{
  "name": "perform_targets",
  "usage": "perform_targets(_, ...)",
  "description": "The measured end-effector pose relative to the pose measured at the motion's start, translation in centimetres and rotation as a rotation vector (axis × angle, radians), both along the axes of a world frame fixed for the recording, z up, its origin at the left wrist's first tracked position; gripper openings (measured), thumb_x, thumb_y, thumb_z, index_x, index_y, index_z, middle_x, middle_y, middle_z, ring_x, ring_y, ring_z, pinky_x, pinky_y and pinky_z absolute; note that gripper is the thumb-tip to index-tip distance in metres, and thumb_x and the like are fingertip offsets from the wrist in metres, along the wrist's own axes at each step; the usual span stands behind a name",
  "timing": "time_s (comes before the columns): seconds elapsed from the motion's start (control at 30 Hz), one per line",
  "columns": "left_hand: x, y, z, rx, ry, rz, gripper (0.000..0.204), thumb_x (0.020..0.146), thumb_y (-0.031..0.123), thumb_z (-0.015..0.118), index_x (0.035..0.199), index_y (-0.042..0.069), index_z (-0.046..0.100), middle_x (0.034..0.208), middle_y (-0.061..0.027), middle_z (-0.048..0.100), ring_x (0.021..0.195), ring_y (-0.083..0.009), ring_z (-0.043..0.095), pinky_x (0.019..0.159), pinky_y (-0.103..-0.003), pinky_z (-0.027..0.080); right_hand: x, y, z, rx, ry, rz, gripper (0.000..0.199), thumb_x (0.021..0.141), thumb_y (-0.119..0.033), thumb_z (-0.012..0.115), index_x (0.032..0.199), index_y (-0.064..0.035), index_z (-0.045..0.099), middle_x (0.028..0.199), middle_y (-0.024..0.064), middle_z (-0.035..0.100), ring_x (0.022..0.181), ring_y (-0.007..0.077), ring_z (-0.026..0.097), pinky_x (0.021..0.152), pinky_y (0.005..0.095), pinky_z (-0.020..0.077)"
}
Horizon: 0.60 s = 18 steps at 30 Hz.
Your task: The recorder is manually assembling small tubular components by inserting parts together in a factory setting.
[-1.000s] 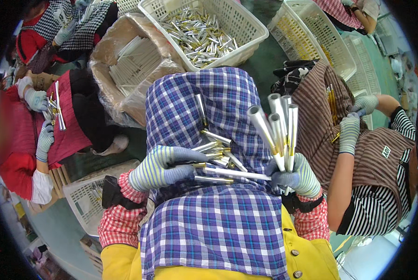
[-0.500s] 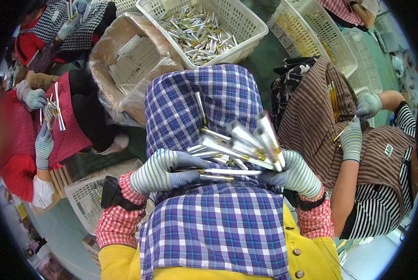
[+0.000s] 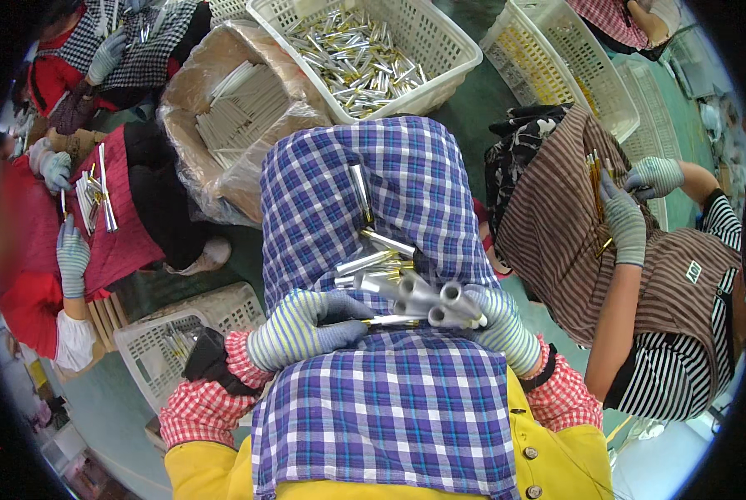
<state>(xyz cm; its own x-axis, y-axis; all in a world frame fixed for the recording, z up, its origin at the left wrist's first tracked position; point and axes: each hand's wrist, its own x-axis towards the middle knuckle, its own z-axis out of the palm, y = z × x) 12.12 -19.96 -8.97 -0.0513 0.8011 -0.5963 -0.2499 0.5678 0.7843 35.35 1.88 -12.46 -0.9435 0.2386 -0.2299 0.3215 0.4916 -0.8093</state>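
A bundle of slim silver metal tubes (image 3: 439,302) is gripped in my right hand (image 3: 503,327), some open ends turned up and slightly blurred. My left hand (image 3: 306,331), in a striped grey-palmed glove, is closed with thumb and fingertips at one end of a silver tube with a gold part (image 3: 392,320), lying level between the hands. Beyond them, several loose silver-and-gold tubes (image 3: 373,261) rest on the blue checked apron (image 3: 381,392) over my lap. One more tube (image 3: 360,193) lies farther up the lap.
Ahead stands a white crate (image 3: 448,71) heaped with similar tubes. Left of it, a plastic-lined box (image 3: 181,125) holds white sticks. A low basket (image 3: 139,358) is on the left floor. Co-workers sit close: a person in red (image 3: 106,225) left, one in a striped apron (image 3: 548,242) right.
The bundle in my right hand has swung down and left, its open ends now facing up toward me. My left hand has moved slightly right and down.
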Motion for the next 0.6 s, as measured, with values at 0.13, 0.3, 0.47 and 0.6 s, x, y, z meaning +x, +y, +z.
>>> perform_targets(0.13,0.3,0.4,0.2,-0.067,0.016,0.061,0.023,0.093,0.015,0.068,0.110,0.000,0.070,0.092,-0.0069,0.073,0.080,-0.0094,0.066,0.076,-0.024,0.053,0.5,-1.0,-1.5,0.049,0.051,-0.094,0.035,0.070,-0.012,0.083,0.102,-0.0105,0.068,0.082,0.0085,0.069,0.073,0.0280,0.069,0.065,0.0355,0.0537)
perform_targets(0.3,0.2,1.8,0.1,0.229,0.374,-0.186,0.025,0.091,0.020,0.069,0.107,0.002,0.071,0.087,-0.0089,0.073,0.078,-0.0132,0.068,0.073,-0.029,0.054,1.7,-1.3,-3.7,-0.182,0.040,-0.158,0.025,0.072,-0.012,0.080,0.093,-0.0095,0.067,0.078,0.0076,0.068,0.068,0.0271,0.068,0.061,0.0344,0.0536)
perform_targets(0.47,-0.2,2.3,-0.8,0.125,0.266,-0.132,0.026,0.092,0.022,0.067,0.109,0.003,0.069,0.094,-0.0116,0.073,0.083,-0.0166,0.070,0.077,-0.030,0.054,-1.1,-1.1,0.8,-0.390,-0.071,-0.282,0.033,0.080,-0.020,0.080,0.109,-0.0075,0.070,0.092,0.0113,0.073,0.080,0.0249,0.071,0.072,0.0305,0.0544)
perform_targets(0.6,-2.8,4.7,0.6,0.290,0.274,0.018,0.026,0.095,0.016,0.061,0.117,0.003,0.065,0.104,-0.0113,0.069,0.098,-0.0181,0.065,0.089,-0.031,0.050,-1.4,0.3,2.1,-0.306,-0.340,-0.124,0.036,0.085,-0.025,0.077,0.115,-0.0068,0.068,0.096,0.0097,0.074,0.085,0.0214,0.071,0.076,0.0328,0.0540)
